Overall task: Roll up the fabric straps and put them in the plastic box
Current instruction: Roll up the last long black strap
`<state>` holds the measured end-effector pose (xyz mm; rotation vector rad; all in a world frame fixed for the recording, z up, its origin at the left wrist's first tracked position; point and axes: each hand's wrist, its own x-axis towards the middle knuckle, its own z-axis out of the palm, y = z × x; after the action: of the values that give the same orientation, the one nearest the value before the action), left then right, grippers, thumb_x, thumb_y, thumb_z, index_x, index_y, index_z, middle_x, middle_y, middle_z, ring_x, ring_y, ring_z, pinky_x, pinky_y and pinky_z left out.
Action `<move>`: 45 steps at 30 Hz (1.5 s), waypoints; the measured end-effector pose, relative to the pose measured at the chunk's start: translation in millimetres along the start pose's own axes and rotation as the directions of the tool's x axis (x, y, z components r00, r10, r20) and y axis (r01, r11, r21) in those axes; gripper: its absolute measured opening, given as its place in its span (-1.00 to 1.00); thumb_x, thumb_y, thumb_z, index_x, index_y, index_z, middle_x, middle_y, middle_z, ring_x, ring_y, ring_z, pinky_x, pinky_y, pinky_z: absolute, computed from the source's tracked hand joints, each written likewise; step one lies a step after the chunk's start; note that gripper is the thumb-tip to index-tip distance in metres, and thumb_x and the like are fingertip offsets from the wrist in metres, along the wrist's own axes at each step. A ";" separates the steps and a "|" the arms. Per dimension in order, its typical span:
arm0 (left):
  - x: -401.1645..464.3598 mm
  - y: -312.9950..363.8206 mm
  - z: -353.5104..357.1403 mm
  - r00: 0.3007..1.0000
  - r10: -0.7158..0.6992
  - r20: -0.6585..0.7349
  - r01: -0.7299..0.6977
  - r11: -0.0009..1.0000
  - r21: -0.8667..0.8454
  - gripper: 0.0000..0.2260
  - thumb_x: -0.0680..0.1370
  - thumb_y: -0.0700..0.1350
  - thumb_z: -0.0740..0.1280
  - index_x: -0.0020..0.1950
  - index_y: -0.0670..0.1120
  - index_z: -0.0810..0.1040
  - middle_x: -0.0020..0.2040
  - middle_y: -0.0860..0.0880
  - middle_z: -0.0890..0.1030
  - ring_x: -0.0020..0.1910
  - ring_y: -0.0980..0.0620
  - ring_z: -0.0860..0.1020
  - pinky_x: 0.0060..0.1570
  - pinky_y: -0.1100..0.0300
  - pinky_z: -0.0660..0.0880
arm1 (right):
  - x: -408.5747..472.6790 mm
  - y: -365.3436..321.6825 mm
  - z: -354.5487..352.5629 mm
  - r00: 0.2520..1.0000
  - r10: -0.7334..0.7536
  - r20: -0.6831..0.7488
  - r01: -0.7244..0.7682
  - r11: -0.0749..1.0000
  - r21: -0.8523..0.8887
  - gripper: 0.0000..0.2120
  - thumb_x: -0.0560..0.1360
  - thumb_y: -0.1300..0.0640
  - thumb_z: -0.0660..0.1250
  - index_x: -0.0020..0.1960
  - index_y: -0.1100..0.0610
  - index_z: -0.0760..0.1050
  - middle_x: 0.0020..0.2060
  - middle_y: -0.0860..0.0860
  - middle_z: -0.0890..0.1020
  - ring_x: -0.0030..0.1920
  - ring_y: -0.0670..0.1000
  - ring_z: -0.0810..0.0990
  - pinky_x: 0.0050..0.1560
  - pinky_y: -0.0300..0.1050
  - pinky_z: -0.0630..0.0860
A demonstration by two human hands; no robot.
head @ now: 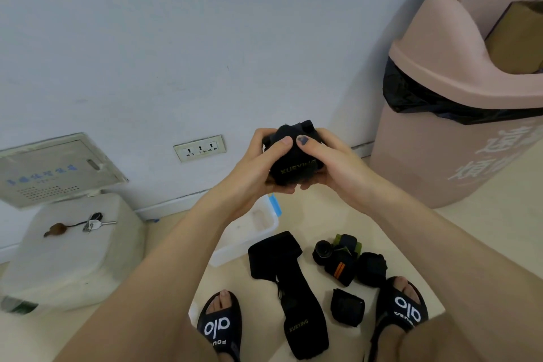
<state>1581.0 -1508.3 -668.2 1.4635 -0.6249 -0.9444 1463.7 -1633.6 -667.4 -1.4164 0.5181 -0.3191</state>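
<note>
A black fabric strap [295,169] with yellow lettering is rolled into a tight bundle, held up in front of me. My left hand [258,164] grips its left side, thumb on top. My right hand [329,163] grips its right side, thumb pressing the top. Below them on the floor stands the clear plastic box [249,232] with a blue clip, partly hidden by my left forearm. A long unrolled black strap [293,291] lies flat on the floor between my feet. Several rolled straps [349,258] lie to its right, one with orange stripes.
A pink waste bin [458,114] with a black liner stands at the right. A white container [73,250] with keys [94,222] on its lid sits at the left by the wall. My feet in black slippers [220,326] flank the straps.
</note>
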 end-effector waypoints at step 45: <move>-62.6 -114.8 21.3 0.967 -0.250 -0.049 0.254 0.946 0.201 -0.84 0.69 0.05 0.21 0.09 -0.02 0.32 -0.06 -0.19 0.55 -0.34 -0.09 0.52 -0.30 0.09 0.46 | -77.5 84.1 -13.0 0.973 0.171 0.154 0.031 0.562 -0.826 -0.31 0.38 -0.02 0.59 0.37 0.10 0.33 0.01 -0.02 0.50 -0.08 -0.05 0.54 -0.23 -0.22 0.44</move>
<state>1513.3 -1452.8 -767.6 1.7677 -0.5385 -1.0835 1383.3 -1593.8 -739.5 -2.3237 0.5669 0.2084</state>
